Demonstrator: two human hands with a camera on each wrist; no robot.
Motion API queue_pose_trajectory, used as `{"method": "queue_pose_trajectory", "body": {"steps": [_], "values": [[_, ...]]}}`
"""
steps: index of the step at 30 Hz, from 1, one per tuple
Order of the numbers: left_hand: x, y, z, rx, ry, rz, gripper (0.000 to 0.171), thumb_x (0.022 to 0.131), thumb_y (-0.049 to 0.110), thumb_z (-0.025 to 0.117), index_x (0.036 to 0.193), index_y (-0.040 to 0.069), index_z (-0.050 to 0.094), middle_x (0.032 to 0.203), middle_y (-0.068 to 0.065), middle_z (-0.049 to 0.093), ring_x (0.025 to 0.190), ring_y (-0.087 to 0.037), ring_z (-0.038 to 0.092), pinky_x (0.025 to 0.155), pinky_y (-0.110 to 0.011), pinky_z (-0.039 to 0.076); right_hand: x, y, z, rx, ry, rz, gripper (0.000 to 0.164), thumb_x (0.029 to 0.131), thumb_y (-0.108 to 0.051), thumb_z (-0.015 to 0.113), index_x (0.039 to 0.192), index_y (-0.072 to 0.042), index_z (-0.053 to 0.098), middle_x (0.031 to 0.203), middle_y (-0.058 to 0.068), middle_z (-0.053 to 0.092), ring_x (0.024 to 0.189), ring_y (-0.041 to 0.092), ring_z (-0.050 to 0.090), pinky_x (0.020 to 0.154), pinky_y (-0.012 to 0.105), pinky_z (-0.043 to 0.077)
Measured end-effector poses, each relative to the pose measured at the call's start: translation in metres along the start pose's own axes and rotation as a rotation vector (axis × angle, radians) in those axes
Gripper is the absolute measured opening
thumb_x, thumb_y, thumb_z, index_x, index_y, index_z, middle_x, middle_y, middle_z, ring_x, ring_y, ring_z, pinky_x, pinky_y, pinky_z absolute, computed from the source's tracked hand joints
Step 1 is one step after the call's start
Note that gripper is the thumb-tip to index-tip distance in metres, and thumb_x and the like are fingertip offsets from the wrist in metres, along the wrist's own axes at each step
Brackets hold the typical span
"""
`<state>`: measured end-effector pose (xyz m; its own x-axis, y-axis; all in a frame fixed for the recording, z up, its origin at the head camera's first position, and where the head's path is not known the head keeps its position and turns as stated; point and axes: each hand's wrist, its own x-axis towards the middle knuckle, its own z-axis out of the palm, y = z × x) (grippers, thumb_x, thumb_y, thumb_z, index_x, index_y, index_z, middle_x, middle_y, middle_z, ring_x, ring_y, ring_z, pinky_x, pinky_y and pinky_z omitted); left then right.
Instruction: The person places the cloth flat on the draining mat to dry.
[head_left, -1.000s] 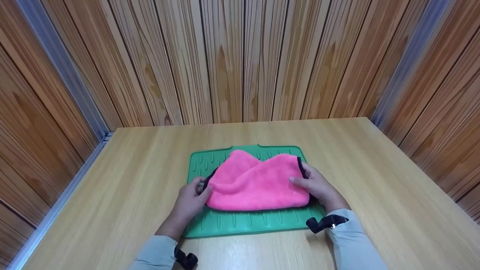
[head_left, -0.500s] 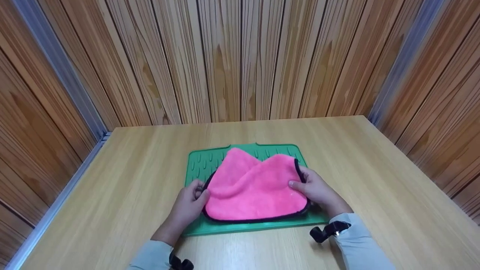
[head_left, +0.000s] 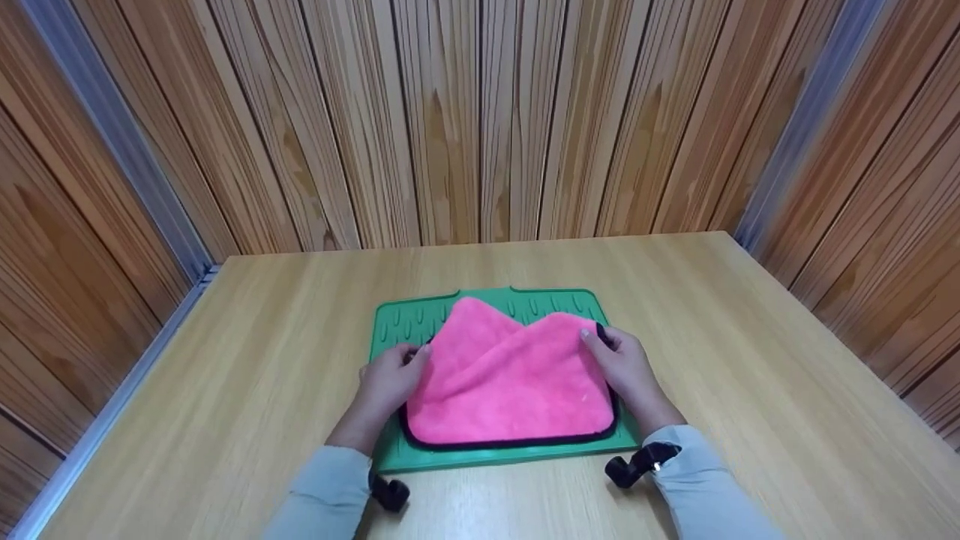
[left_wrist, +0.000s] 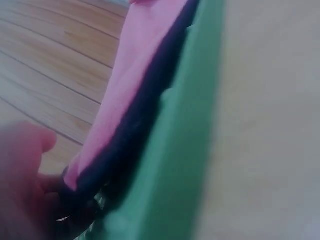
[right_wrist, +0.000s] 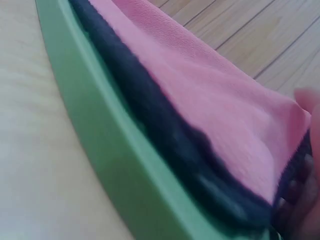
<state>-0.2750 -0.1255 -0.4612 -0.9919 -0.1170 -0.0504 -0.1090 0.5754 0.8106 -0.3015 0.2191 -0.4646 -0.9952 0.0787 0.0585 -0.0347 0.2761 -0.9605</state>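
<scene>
A pink plush cloth [head_left: 510, 390] with a black border lies on a green ridged mat [head_left: 487, 456]. Two peaks rise along its far edge with a slanting fold between them, while its near edge runs fairly straight. My left hand [head_left: 388, 379] holds the cloth's upper left edge, thumb towards the pink side. Its fingertips are partly hidden behind the black border [left_wrist: 135, 115] in the left wrist view. At the upper right corner, my right hand [head_left: 624, 371] pinches the cloth, thumb on top and fingers behind. The right wrist view shows the near border [right_wrist: 165, 120] lying along the mat's edge.
The mat rests on a light wooden table [head_left: 285, 315]. Wood-plank walls [head_left: 450, 127] stand behind and at both sides, with metal posts [head_left: 142, 135] in the corners. Both wrists carry small black cameras [head_left: 634, 466].
The cloth's near edge has come towards me and flattened over the mat. Both hands have since shifted up along the side edges, the right one to the upper corner.
</scene>
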Motion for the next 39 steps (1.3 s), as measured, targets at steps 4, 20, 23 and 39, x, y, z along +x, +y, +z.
{"method": "queue_pose_trajectory", "body": {"steps": [4,20,23,39], "values": [[0.010,-0.003,0.001,-0.085,0.063,0.016,0.026,0.102,0.032,0.060,0.108,0.008,0.071,0.100,-0.007,0.068,0.095,-0.025,0.059,0.093,-0.044,0.045,0.003,-0.002,0.004,0.004,0.021,0.016,0.035,0.102,-0.038,0.059,0.097,-0.004,0.067,0.083,0.003,0.059,0.080,0.019,0.051,0.071,0.027,0.044],[0.001,-0.018,-0.002,-0.396,0.156,0.095,0.008,0.096,0.009,0.057,0.102,0.008,0.051,0.082,-0.004,0.049,0.078,-0.020,0.046,0.066,-0.029,0.040,0.006,0.005,0.002,0.118,0.030,0.071,0.039,0.104,-0.031,0.058,0.070,-0.011,0.057,0.064,-0.003,0.047,0.066,0.013,0.046,0.063,0.026,0.040],[0.002,-0.018,-0.001,-0.373,0.120,0.127,0.022,0.099,0.015,0.061,0.119,0.008,0.054,0.086,-0.008,0.059,0.082,-0.023,0.052,0.072,-0.032,0.045,0.009,0.001,0.003,0.040,-0.009,0.158,0.049,0.103,-0.048,0.052,0.067,-0.015,0.048,0.062,-0.003,0.043,0.066,0.015,0.045,0.065,0.029,0.039],[-0.002,-0.018,-0.002,-0.437,0.194,0.148,0.015,0.100,0.009,0.060,0.110,0.009,0.072,0.104,-0.007,0.064,0.100,-0.022,0.055,0.080,-0.024,0.052,0.009,0.001,0.001,0.331,0.085,0.000,0.017,0.103,-0.021,0.061,0.093,-0.013,0.072,0.080,-0.006,0.062,0.076,0.009,0.055,0.071,0.023,0.047]]}}
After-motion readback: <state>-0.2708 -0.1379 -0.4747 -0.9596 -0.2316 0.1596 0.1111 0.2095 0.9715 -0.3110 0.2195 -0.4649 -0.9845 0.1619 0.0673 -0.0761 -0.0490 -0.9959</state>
